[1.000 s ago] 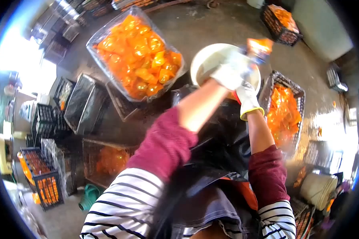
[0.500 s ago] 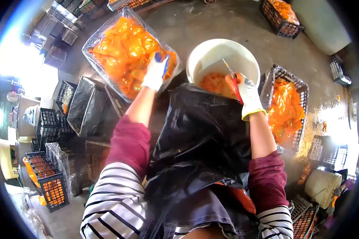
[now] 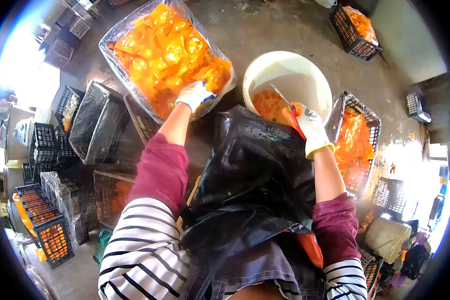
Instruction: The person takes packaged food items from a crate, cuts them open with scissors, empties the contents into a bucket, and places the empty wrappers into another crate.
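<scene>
My left hand, in a white and blue glove, is closed on an orange packet at the lower right corner of a plastic-lined crate heaped with orange packets. In my gloved right hand is a pair of red-handled scissors, blades pointing up and left over the bucket. Something orange also shows at its fingers. The white bucket stands between my hands and holds small orange pieces in its bottom.
Right of the bucket is a crate of orange wrappers. A black apron covers my lap. On the left stand a black lined crate and a crate with orange contents. Another bucket lies at lower right.
My left hand went from the bucket to the packet crate and has closed on a packet. The right hand stays by the bucket with the scissors. The view has shifted slightly.
</scene>
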`<action>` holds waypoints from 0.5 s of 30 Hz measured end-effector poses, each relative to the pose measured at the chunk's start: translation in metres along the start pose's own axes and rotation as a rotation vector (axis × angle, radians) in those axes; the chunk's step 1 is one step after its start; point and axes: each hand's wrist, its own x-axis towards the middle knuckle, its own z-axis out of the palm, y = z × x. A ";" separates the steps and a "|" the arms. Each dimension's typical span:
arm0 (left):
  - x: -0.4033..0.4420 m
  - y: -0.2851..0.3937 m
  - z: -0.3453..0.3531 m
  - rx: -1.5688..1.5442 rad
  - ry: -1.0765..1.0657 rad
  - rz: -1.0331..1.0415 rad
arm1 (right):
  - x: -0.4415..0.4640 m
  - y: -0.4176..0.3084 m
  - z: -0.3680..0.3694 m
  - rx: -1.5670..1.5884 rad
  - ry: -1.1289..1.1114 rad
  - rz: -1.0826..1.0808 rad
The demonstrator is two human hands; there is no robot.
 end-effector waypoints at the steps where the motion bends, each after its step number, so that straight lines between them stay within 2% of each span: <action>1: -0.004 0.002 0.003 -0.036 0.018 0.041 | 0.000 -0.006 -0.003 -0.017 -0.030 0.032; 2: -0.012 0.003 0.023 0.250 0.119 0.170 | 0.000 -0.009 -0.004 -0.045 -0.034 0.031; 3: -0.018 0.006 0.029 0.254 0.239 0.214 | 0.000 -0.011 -0.004 -0.069 -0.039 0.033; 5: -0.014 0.009 0.025 0.110 0.047 0.086 | 0.000 -0.010 -0.002 -0.096 -0.062 0.033; 8: -0.010 -0.006 0.022 0.007 0.130 0.121 | 0.004 -0.006 0.002 -0.108 -0.067 0.014; 11: 0.003 -0.016 0.026 -0.008 0.062 0.141 | -0.001 -0.005 0.004 -0.117 -0.008 -0.036; 12: 0.005 -0.019 0.028 -0.079 0.130 0.153 | -0.001 -0.002 0.005 -0.113 0.020 -0.065; 13: 0.002 -0.017 0.023 -0.170 0.128 0.064 | -0.002 0.000 0.006 -0.107 0.048 -0.093; 15: 0.015 -0.022 0.026 -0.817 0.259 -0.011 | 0.000 0.005 0.007 -0.002 -0.002 -0.058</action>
